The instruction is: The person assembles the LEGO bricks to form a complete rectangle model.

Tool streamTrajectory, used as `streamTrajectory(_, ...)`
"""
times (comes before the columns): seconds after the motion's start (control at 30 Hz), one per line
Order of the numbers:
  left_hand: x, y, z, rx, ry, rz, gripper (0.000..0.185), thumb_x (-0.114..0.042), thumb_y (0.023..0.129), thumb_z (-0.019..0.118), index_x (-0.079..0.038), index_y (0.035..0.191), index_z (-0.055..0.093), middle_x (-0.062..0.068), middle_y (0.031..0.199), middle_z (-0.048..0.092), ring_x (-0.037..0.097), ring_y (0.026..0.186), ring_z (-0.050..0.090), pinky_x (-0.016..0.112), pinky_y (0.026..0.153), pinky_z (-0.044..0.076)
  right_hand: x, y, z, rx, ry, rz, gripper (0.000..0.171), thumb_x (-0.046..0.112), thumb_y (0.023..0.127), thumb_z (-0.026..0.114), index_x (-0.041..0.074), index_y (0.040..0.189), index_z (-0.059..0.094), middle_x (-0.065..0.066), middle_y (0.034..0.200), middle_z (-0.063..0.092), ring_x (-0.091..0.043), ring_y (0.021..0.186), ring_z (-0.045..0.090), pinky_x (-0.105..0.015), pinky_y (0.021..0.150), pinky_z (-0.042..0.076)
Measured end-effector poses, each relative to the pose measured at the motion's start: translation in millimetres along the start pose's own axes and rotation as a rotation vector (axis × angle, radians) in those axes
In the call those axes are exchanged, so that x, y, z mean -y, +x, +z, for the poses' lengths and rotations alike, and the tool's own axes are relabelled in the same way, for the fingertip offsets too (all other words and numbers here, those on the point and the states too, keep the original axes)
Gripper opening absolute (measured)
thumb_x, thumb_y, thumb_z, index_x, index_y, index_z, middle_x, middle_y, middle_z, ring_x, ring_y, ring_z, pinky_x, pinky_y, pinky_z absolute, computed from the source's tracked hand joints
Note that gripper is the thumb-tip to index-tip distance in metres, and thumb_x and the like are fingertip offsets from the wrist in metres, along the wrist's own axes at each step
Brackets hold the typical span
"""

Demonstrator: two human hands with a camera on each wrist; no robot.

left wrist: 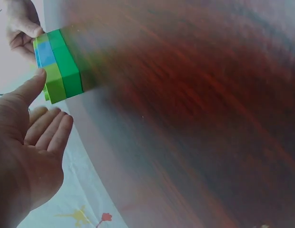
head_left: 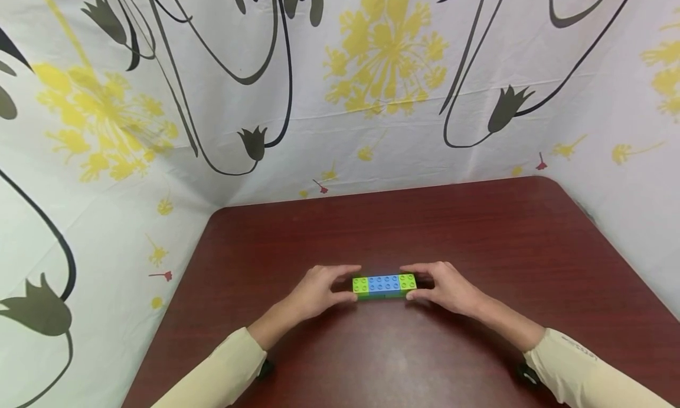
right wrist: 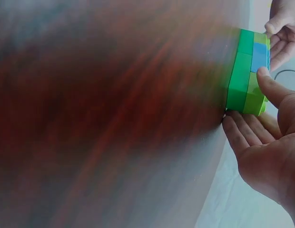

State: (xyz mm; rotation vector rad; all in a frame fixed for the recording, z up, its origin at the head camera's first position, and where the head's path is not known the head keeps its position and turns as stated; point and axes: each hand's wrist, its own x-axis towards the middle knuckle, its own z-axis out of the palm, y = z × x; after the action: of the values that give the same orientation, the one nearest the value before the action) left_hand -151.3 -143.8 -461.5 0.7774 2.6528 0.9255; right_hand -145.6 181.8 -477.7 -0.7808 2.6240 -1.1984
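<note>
A short bar of toy building bricks lies on the table before me. Its top layer has a blue brick (head_left: 384, 283) between two lime bricks, a left one (head_left: 360, 286) and a right one (head_left: 407, 281). Darker green bricks (right wrist: 238, 80) form the layer below. My left hand (head_left: 314, 291) spreads thumb and fingers around the left end, fingertips right by its corners. At the opposite end, my right hand (head_left: 450, 290) frames the bar the same way, thumb at the near side and fingers at the far side. Both hands' fingers look mostly straight in the wrist views.
The bricks rest on a dark red-brown wooden table (head_left: 382, 231) with rounded far corners. White cloth (head_left: 319, 124) printed with yellow and grey flowers hangs behind the table and along both sides. Pale sleeves cover both forearms, with a small dark object under each cuff.
</note>
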Motion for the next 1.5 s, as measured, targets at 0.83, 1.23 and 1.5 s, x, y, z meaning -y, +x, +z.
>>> streamTrajectory(0.83,-15.2,-12.0,37.4,-0.204,0.056,-0.080,0.067,-0.024,0.095,0.084,-0.004,0.153,0.056,0.011,0.136,0.071,0.017,0.119,0.068,0.043,0.095,0.060,13.3,-12.7,21.1,-0.174,0.071,0.112,0.056,-0.003,0.091,0.081,-0.008,0.143,0.061,-0.027,0.135,0.068,-0.036,0.118,0.071,-0.041,0.091,0.061)
streamTrajectory(1.23,-15.6,-11.1,38.7,-0.243,0.020,-0.071,0.053,-0.020,0.098,0.080,-0.008,0.148,0.063,0.008,0.132,0.073,0.016,0.120,0.068,0.042,0.095,0.060,13.2,-10.6,17.6,-0.186,0.047,0.071,0.049,-0.003,0.091,0.081,-0.009,0.138,0.065,-0.025,0.128,0.071,-0.033,0.113,0.073,-0.040,0.088,0.062)
streamTrajectory(1.5,-16.4,-9.0,31.9,-0.247,-0.035,-0.053,0.051,-0.018,0.099,0.078,-0.005,0.147,0.063,0.008,0.133,0.072,0.014,0.121,0.068,0.041,0.097,0.059,12.1,-10.9,13.7,-0.182,0.047,0.061,0.048,0.000,0.093,0.080,-0.008,0.139,0.065,-0.023,0.126,0.072,-0.029,0.110,0.074,-0.035,0.087,0.062)
